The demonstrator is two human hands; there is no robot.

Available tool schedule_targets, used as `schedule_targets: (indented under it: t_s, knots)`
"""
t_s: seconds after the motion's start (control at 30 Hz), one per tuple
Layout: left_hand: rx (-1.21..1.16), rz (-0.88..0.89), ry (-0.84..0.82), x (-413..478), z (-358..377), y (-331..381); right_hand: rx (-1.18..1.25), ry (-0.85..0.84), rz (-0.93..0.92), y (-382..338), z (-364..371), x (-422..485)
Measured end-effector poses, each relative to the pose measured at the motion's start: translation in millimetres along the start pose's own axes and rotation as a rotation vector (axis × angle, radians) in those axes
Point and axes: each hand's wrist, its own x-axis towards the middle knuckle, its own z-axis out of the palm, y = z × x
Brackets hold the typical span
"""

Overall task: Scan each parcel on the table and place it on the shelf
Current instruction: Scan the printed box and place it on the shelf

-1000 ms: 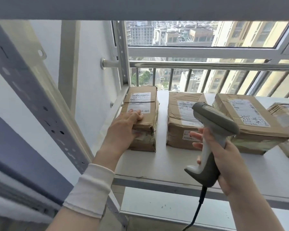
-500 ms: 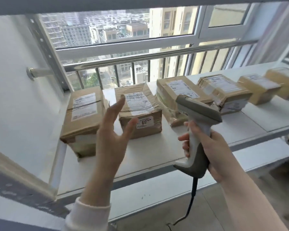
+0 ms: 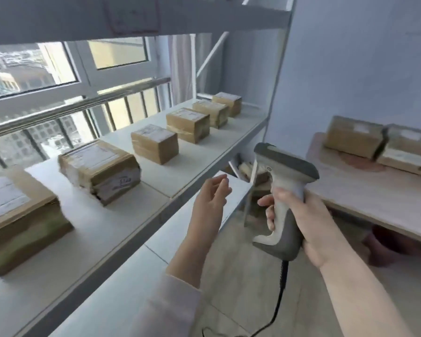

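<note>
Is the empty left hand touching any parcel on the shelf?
Apart. The head view shows the left hand open in the air, with bare shelf between it and the nearest parcel.

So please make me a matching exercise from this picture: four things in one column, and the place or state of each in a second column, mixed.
Things:
1. scanner
2. left hand
3. two parcels at far right
4. row of parcels

Place or state:
a. on the wooden table
b. on the white shelf
c. open, holding nothing
d. gripped in the right hand

Pairs: 1-d, 2-c, 3-a, 4-b
</note>
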Motion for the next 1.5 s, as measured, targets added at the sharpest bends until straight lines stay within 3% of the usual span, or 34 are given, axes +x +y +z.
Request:
schedule_targets:
  t_s: [0.33, 0.63, 0.87, 1.13, 1.5]
  knots:
    - [-0.085, -0.076, -0.381, 95.4, 281.4, -7.0, -0.051, 0.448, -0.113, -49.5, -235.9, 57.5]
    - [-0.102, -0.097, -0.646, 189.8, 447.9, -24.1, -0.104, 0.755, -0.175, -74.4, -373.5, 130.0]
    - [-0.11, -0.194, -0.748, 247.7, 551.4, -41.3, -0.117, 0.975, -0.113, -84.2, -467.2, 172.8]
    - [-0.051, -0.261, -0.862, 257.7, 703.6, -73.3, -0.089, 1.099, -0.078, -86.9, -587.9, 192.4]
    - [0.017, -0.31, -0.882, 248.7, 919.1, -93.1, -0.048, 1.22, -0.062, -125.9, -803.5, 192.4]
